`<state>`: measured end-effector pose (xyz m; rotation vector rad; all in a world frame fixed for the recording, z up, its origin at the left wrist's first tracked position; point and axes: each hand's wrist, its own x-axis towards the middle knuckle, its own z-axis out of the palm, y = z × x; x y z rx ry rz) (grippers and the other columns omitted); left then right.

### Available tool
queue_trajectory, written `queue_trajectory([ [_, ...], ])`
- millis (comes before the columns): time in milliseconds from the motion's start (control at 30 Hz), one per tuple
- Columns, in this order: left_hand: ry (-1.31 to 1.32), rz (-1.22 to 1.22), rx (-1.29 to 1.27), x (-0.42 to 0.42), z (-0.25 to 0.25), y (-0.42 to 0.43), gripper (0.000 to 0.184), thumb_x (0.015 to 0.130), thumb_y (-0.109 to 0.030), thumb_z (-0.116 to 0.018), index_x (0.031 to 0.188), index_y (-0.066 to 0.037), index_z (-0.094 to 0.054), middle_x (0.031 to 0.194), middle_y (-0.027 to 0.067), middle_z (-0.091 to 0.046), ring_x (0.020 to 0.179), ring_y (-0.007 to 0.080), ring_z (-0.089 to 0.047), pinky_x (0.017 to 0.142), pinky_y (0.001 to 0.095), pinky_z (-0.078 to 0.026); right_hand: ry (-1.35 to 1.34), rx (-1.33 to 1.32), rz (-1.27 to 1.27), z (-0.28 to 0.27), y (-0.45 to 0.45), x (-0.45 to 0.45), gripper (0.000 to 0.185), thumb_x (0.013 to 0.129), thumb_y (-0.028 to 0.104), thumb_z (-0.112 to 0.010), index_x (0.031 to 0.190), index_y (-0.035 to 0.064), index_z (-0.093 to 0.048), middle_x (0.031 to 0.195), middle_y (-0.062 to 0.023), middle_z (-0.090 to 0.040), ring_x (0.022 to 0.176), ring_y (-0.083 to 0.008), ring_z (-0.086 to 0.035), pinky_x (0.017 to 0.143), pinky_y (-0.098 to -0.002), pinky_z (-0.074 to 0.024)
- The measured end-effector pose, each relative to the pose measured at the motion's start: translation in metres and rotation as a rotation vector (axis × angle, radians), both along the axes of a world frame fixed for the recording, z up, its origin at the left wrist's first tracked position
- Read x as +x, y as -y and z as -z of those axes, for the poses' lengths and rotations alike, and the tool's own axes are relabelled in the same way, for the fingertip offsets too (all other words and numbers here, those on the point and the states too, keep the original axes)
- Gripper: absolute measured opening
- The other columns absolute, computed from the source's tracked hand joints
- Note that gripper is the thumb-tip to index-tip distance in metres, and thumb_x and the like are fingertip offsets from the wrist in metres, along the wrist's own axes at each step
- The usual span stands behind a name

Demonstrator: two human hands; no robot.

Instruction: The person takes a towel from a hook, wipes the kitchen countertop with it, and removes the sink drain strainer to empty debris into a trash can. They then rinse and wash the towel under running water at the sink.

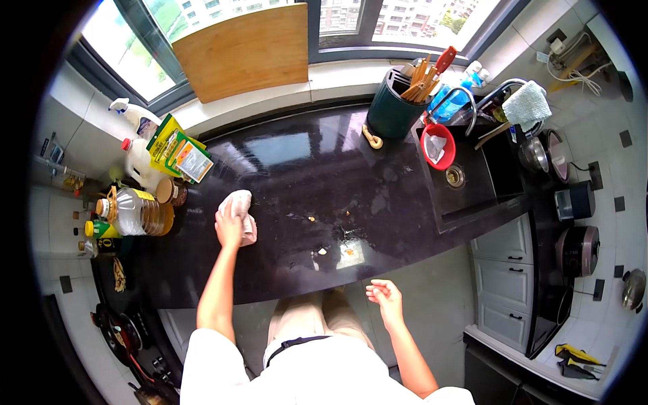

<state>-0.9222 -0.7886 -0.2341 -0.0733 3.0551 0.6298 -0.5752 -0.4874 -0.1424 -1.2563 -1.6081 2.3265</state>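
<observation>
My left hand (229,228) presses on a pale pink cloth (241,201) on the left part of the dark, glossy countertop (297,182). Its fingers are wrapped over the bunched cloth. My right hand (385,297) hangs in the air just off the counter's front edge, holding nothing, with its fingers loosely bent and apart. Small crumbs lie on the counter between the hands, among them a whitish scrap (322,252) and an orange bit (349,252). Wet smears show around them.
On the left stand an oil bottle (138,211), a jar (172,192) and yellow-green packets (177,152). A dark green knife holder (395,106) is at the back, beside the sink (482,182) with a red basin (439,146). A wooden board (243,54) leans against the window.
</observation>
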Motion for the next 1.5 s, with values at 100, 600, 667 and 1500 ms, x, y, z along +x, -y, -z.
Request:
queue_trajectory([
  [100,-0.273,-0.015,-0.096,0.023,0.039,-0.050,0.053,0.084,-0.021,-0.049,0.137,-0.024,-0.041,0.128,0.0183,-0.045,0.112,0.0329,-0.052,0.095,0.0434,-0.042,-0.001,-0.007,-0.009,0.005,0.004,0.001,0.020,0.090,0.001,-0.051,0.109,0.0008,-0.056,0.099,-0.0110,-0.064,0.086,-0.0156,-0.063,0.077,-0.0268,-0.0526],
  [600,-0.100,0.309,0.710,0.037,-0.061,-0.139,0.049,0.068,-0.007,-0.056,0.116,0.003,-0.059,0.109,0.0213,-0.061,0.104,0.0331,-0.058,0.094,0.0376,-0.043,0.020,-0.030,-0.005,-0.003,0.003,0.026,0.020,0.090,0.002,-0.051,0.109,0.0010,-0.056,0.099,-0.0108,-0.064,0.086,-0.0150,-0.063,0.077,-0.0266,-0.0529],
  [667,-0.095,0.250,0.688,0.049,-0.085,-0.078,0.050,0.069,-0.005,-0.057,0.119,0.001,-0.058,0.109,0.0202,-0.062,0.104,0.0315,-0.058,0.094,0.0371,-0.043,-0.005,-0.035,-0.048,-0.003,0.000,0.021,0.020,0.090,0.002,-0.051,0.109,0.0010,-0.056,0.099,-0.0109,-0.064,0.086,-0.0151,-0.063,0.077,-0.0266,-0.0529],
  [1500,-0.146,0.075,0.883,0.110,-0.073,-0.204,0.050,0.069,0.002,-0.051,0.119,-0.001,-0.057,0.104,0.0223,-0.063,0.097,0.0352,-0.062,0.089,0.0409,-0.047,-0.017,0.100,0.011,-0.018,-0.037,0.025,0.020,0.091,0.001,-0.050,0.109,0.0017,-0.058,0.100,-0.0097,-0.065,0.085,-0.0142,-0.064,0.074,-0.0255,-0.0528],
])
